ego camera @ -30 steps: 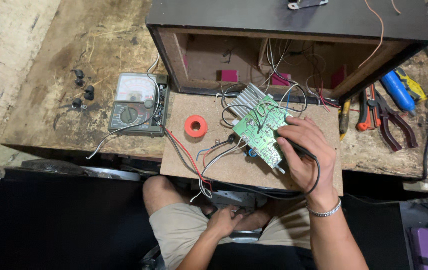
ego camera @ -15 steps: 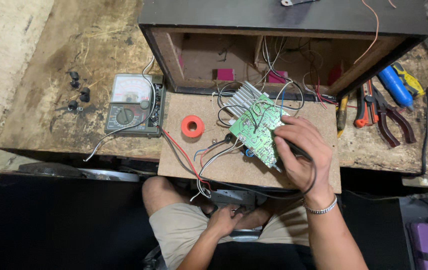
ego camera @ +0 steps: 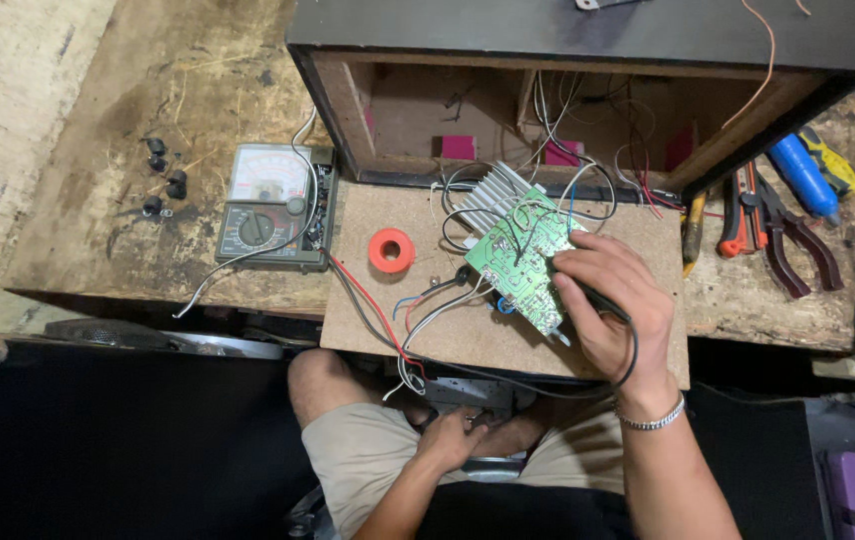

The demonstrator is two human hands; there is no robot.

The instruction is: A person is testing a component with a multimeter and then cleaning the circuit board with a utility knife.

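Note:
My right hand (ego camera: 610, 312) is closed around a black probe (ego camera: 588, 292) with a black cable looping under the wrist. The probe's tip presses on a green circuit board (ego camera: 520, 252). That board lies tilted on a brown hardboard panel (ego camera: 398, 325) and has a finned metal heat sink (ego camera: 488, 195) at its far end. Red, black and white wires (ego camera: 388, 320) run from the board down over the panel's near edge. Down in my lap, my left hand (ego camera: 451, 437) curls its fingers on a grey metal unit (ego camera: 468, 398) below the panel.
An open wooden cabinet (ego camera: 348, 110) with wiring inside stands behind the panel. An analog multimeter (ego camera: 270, 205) and a red tape roll (ego camera: 392, 250) lie to the left, with small black knobs (ego camera: 163, 180) further left. Pliers (ego camera: 788, 230) and screwdrivers (ego camera: 806, 175) lie at the right.
The view has shifted slightly. My right hand stays on the circuit board with the probe, and my left hand stays in my lap.

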